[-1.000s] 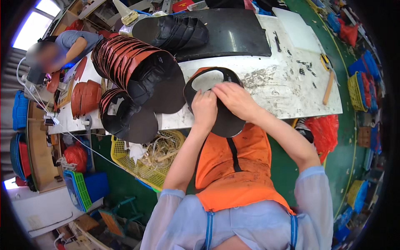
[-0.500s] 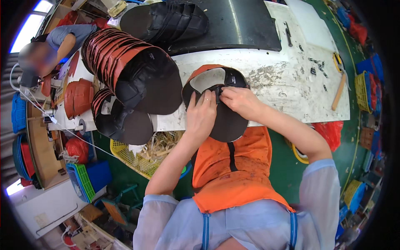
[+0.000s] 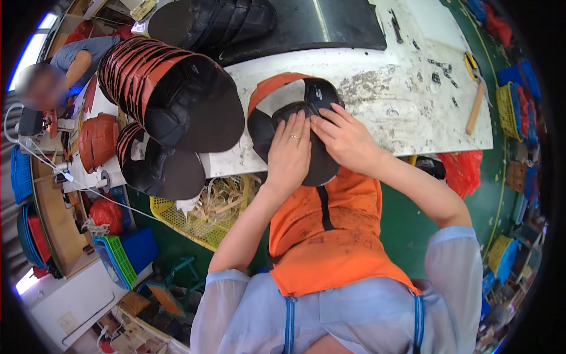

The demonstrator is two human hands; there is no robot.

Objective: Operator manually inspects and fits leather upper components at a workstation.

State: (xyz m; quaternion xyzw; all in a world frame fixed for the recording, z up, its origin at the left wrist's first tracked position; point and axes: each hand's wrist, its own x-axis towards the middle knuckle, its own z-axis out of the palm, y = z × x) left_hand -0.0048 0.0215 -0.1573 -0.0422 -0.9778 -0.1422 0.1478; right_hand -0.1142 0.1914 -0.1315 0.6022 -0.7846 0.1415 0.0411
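A dark-brimmed cap [image 3: 323, 167] with a reddish-brown outside lies on the white tabletop. Its black lining faces up, and the table shows through a large gap in it. My left hand [image 3: 290, 156] is laid flat over the lining where it meets the brim, fingers stretched out. Beside it, my right hand [image 3: 349, 140] rests on the same band, fingers extended and its tips close to the left ones. Both palms cover part of the brim.
Left of the cap lies a long stack of nested caps [image 3: 200, 112], with a smaller stack [image 3: 168, 171] below it. Black caps [image 3: 230, 20] and a dark sheet [image 3: 318, 26] lie behind. Scissors [image 3: 471, 66] are at the right. A yellow basket [image 3: 171, 215] of scraps stands below. A co-worker [image 3: 79, 59] sits far left.
My fingers have gone from pinching at the lining to lying flat on it. The whole scene has shifted slightly up and left in view.
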